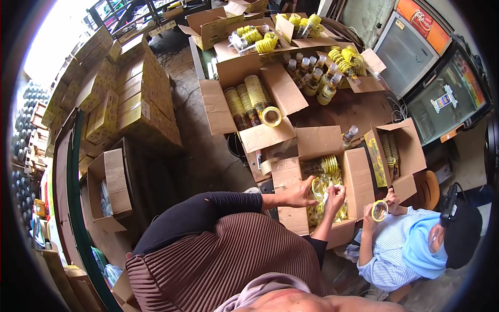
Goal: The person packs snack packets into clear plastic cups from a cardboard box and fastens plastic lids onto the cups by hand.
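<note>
Right of centre, we note a yellow-rimmed cup [316,186] grasped in our half-curled left hand [299,193], our right hand [335,200] pinched, contents unclear.

Premises: apparently a packing workshop or storeroom. Evidence: sealed cartons [148,106] stacked high, open cardboard boxes [359,174], capped bottles [327,92] grouped on a brown surface [332,117], concrete floor [189,104], glass-fronted drinks cooler [404,54].

Up on your right, the orange header [422,21] of that display cooler [405,52] reads, seemingly, "Tehbotol"; ahead on your left, a number plate [162,28] apparently ends "AW", its digits blurred.
</note>
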Demonstrator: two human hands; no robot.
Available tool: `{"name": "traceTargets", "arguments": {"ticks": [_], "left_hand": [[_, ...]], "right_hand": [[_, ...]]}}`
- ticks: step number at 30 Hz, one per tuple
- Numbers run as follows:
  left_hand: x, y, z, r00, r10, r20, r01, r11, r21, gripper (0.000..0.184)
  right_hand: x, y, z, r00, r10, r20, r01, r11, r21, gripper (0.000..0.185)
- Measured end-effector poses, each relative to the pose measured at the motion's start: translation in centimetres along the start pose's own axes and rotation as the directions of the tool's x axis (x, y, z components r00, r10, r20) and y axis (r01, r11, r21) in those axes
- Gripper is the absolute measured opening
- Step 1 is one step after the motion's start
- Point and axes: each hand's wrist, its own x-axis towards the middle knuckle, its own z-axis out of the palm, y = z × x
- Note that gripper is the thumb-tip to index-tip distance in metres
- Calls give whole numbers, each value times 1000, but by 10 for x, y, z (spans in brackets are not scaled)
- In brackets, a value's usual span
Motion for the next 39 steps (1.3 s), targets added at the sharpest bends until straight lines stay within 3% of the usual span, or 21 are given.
{"name": "traceTargets", "arguments": {"ticks": [3, 4, 5, 7, 8, 9, 10, 11, 14, 15, 17, 19, 20, 21, 23, 25, 27, 31, 33, 35, 39], "left_hand": [[-4, -2, 6, 1000, -8, -21, 7, 1000, -28, 68], [-7, -1, 8, 999, 27, -32, -28, 999, -42, 67], [-7, 0, 10, 997, 67, -34, -69, 996, -58, 67], [-8, 3, 9, 997, 77, 25, -74, 992, -101, 67], [-8, 5, 9, 997, 71, 24, -67, 991, -120, 72], [-9, 7, 12, 998, 65, 26, -61, 988, -142, 77], [-8, -4, 22, 994, 104, -29, -106, 992, -74, 76], [-7, -16, 32, 986, 148, -81, -150, 989, -8, 75], [-8, 16, 24, 971, 234, -47, -239, 956, -169, 66], [-6, 21, 26, 962, 263, -70, -271, 951, -151, 59], [-5, 29, 27, 944, 326, -47, -328, 942, -65, 53], [-3, 25, 37, 916, 392, -79, -393, 920, 12, 52], [-3, 20, 42, 931, 363, -27, -362, 932, 32, 62], [-3, 16, 46, 943, 331, 24, -332, 942, 57, 73], [-4, 4, 58, 944, 331, 19, -331, 938, 104, 72], [-6, 11, 64, 943, 332, 11, -329, 932, 152, 71], [-9, 27, 63, 929, 368, 39, -370, 925, 86, 52], [-15, 36, 72, 962, 239, 129, -264, 932, 246, 55], [-19, 36, 72, 960, 259, 104, -278, 921, 273, 53], [-20, 26, 72, 914, 374, 157, -404, 879, 253, 54], [-30, 28, 62, 914, 85, 397, -232, 912, 338, 55]], "right_hand": [[-16, 8, -10, 983, 9, 183, 5, 997, -78, 28], [-22, 10, -11, 981, 31, 192, -36, 999, 27, 24], [-25, 15, -16, 975, -13, 224, 33, 996, -88, 20], [-34, 3, -22, 980, 126, 155, -69, 943, -325, 23], [-37, 7, -23, 987, 114, 117, -83, 966, -246, 31], [-41, 16, -28, 995, 64, 77, -40, 959, -280, 37], [-38, 13, -33, 978, 185, 101, -120, 884, -452, 42], [-40, -14, -43, 960, 237, 151, -159, 902, -402, 43], [-49, 2, -53, 994, -40, 100, 70, 946, -316, 42], [-52, -16, -60, 992, -31, 119, 73, 927, -367, 37], [-54, -10, -65, 982, -160, 101, 182, 945, -272, 31], [-59, -29, -73, 980, -178, 87, 193, 953, -233, 28], [-62, -43, -77, 985, -147, 86, 162, 965, -205, 26], [-62, -46, -79, 966, -255, 48, 260, 946, -194, 21], [-67, -56, -84, 951, -310, 22, 307, 926, -219, 15], [-75, -78, -90, 975, -207, 75, 218, 960, -178, 17], [-78, -84, -94, 951, -281, 132, 309, 884, -351, 23], [-77, -71, -98, 929, -334, 162, 367, 764, -531, 23], [-81, -61, -97, 941, -293, 169, 337, 773, -537, 20], [-86, -60, -98, 929, -271, 251, 367, 745, -556, 18], [-98, -49, -92, 915, -211, 345, 382, 728, -569, 19]]}}
